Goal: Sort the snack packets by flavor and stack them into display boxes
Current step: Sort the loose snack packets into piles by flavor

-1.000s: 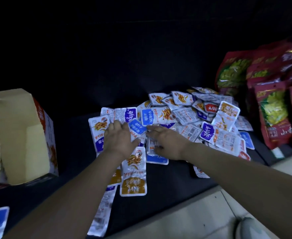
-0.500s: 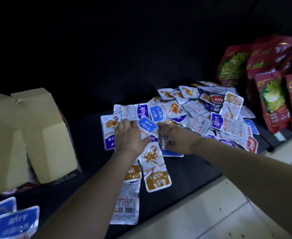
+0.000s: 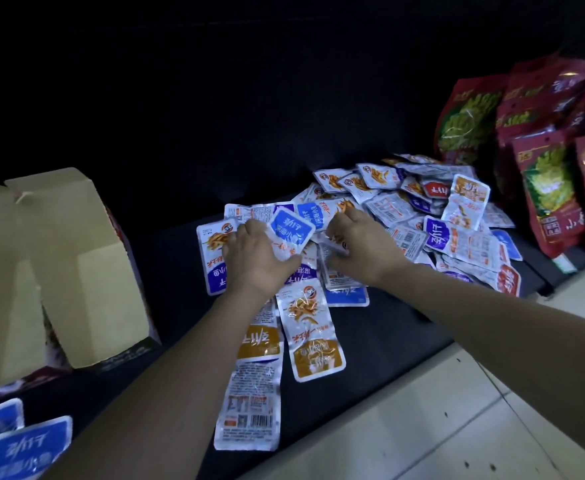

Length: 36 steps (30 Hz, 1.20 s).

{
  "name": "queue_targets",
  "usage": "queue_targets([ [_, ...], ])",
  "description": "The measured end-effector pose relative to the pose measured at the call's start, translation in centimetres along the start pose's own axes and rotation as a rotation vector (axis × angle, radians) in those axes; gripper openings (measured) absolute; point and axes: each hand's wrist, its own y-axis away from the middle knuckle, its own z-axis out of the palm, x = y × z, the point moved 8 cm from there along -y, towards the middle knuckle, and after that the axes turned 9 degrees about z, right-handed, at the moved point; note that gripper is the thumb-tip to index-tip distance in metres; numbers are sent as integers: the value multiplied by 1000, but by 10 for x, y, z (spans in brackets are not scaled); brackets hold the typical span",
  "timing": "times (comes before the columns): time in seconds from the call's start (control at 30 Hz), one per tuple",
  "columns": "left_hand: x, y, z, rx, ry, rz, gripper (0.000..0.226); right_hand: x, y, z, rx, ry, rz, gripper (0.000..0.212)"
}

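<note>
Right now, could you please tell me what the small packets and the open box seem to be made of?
The small packets: likely glossy plastic film; crinkled, with bright glints. The open box: apparently matte cardboard; plain tan inside, creased flaps.

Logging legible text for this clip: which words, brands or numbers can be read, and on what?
"劲仔", "深海小鱼", upside down: blue packet
"劲仔", turned sideways: purple packet
"劲仔", upside down: orange packet
"小": red bag
Barcode and fine print on the face-down packet: too small to read.
</note>
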Motion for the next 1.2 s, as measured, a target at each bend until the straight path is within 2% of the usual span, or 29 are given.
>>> queue_targets([
  [0.07, 0, 1, -4, 58, 201, -11, 71, 5, 5, 16, -92, 69, 79, 71],
  [0.13, 1, 3, -8, 97, 381, -28, 70, 5, 13, 31, -190, 89, 61, 90],
  [0.27, 2, 10, -12, 84, 595, -112, 75, 4, 19, 32, -257, 22, 5, 99],
  [0.4, -11, 19, -16, 103, 601, -234, 70, 0, 22, 26, -235, -37, 0, 85],
  [0.63, -26, 38, -17, 24, 598, -330, 50, 0, 27, 23, -297, -117, 44, 34],
  [0.77, -35, 49, -21, -18, 639, -385, 45, -3, 22, 24, -377, -52, 16, 34],
  [0.87, -36, 54, -21, -43, 676, -418, 34, -4, 18, 23, -443, 2, -12, 38],
  [0.97, -32, 56, -16, -78, 705, -427, 24, -7, 11, 18, -467, 29, -47, 35],
  [1.2, -23, 55, 2, -114, 685, -470, 17, -24, 0, 3, -248, 228, -373, 25],
])
